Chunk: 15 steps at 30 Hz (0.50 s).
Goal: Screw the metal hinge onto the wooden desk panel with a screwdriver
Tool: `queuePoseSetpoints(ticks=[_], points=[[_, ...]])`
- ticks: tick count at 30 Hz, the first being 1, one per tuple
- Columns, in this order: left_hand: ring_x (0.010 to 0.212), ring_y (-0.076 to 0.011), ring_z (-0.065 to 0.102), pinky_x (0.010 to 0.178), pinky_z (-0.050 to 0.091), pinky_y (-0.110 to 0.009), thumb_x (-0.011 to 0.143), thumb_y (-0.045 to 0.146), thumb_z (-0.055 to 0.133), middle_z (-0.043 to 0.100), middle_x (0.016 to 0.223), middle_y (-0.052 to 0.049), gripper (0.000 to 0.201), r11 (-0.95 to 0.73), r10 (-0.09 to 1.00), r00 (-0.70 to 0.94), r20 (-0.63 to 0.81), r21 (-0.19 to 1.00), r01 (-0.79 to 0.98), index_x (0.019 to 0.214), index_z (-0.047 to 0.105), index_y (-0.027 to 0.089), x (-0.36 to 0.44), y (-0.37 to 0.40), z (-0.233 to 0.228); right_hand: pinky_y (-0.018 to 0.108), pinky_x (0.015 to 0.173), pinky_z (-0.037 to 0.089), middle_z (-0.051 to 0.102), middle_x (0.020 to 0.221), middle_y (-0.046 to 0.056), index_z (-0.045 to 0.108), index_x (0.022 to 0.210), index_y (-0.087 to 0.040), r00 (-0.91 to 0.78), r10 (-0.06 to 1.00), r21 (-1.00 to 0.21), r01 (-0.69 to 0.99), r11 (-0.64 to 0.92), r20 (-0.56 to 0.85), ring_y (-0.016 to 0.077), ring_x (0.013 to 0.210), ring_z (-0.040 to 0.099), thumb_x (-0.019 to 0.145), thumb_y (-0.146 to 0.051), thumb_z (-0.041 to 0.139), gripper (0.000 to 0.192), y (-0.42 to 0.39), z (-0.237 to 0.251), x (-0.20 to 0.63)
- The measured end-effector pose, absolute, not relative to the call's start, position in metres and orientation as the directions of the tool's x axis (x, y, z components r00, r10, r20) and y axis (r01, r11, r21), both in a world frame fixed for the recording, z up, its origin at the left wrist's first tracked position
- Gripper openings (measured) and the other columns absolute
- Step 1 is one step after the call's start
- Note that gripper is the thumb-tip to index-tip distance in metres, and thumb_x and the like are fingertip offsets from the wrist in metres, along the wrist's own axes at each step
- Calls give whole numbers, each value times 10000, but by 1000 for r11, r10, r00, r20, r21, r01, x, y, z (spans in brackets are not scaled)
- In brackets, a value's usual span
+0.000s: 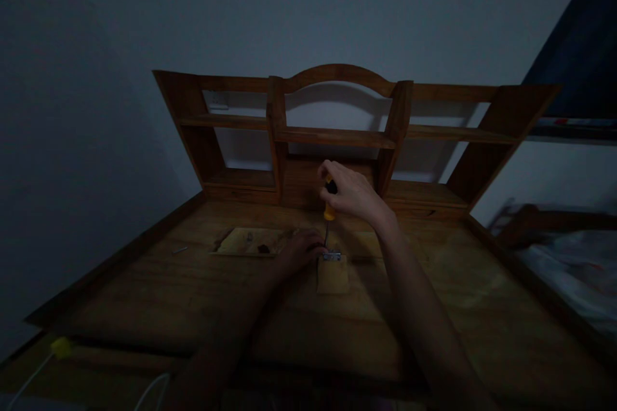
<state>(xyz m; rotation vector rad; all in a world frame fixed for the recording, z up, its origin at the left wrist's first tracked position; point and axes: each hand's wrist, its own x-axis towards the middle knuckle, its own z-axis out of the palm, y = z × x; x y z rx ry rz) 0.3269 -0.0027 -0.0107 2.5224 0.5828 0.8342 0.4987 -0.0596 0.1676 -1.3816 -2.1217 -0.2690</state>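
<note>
My right hand (pixel 354 191) is closed around the yellow-and-black handle of a screwdriver (pixel 330 210), which stands nearly upright with its shaft pointing down. The tip meets the edge of a small metal hinge (pixel 331 257). This hinge lies at the far edge of a small square wooden piece (pixel 332 276) on the desktop. Just left of the tip, my left hand (pixel 303 249) has its fingers drawn together against the hinge's left end. What those fingers pinch is hidden in the dim light.
A wooden desktop (pixel 193 308) carries a shelf unit (pixel 335 136) along the wall. A wooden board with dark marks (pixel 250 241) lies left of my hands, with a small thin rod (pixel 180 250) farther left. A yellow object with a white cord (pixel 61 347) is at the front left.
</note>
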Motion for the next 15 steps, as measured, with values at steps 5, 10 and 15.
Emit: queuePoseSetpoints(ticks=[5, 10, 15], points=[[952, -175, 584, 881, 454, -304, 932, 325, 587, 641, 974, -33, 167, -820, 505, 737, 449, 517, 247, 901, 671, 185, 327, -3, -11, 328, 782, 408, 575, 1123, 43, 468, 1098, -240, -310, 792, -212, 854, 475, 526, 209, 910, 570, 812, -336, 548, 312, -59, 170, 502], [928, -172, 583, 853, 452, -291, 927, 325, 596, 635, 944, -33, 176, -818, 505, 745, 436, 517, 253, 870, 660, 171, 327, -4, -8, 323, 785, 403, 610, 1020, 29, 487, 1034, -233, -314, 764, -181, 855, 485, 564, 204, 892, 575, 848, -344, 527, 220, -59, 170, 501], [934, -168, 583, 864, 441, -288, 922, 320, 607, 640, 961, -30, 160, -834, 492, 732, 471, 497, 241, 891, 668, 176, 327, -4, -9, 340, 813, 410, 593, 1138, 47, 471, 1096, -239, -324, 771, -192, 849, 493, 549, 224, 952, 582, 785, -289, 553, 325, -63, 171, 500]])
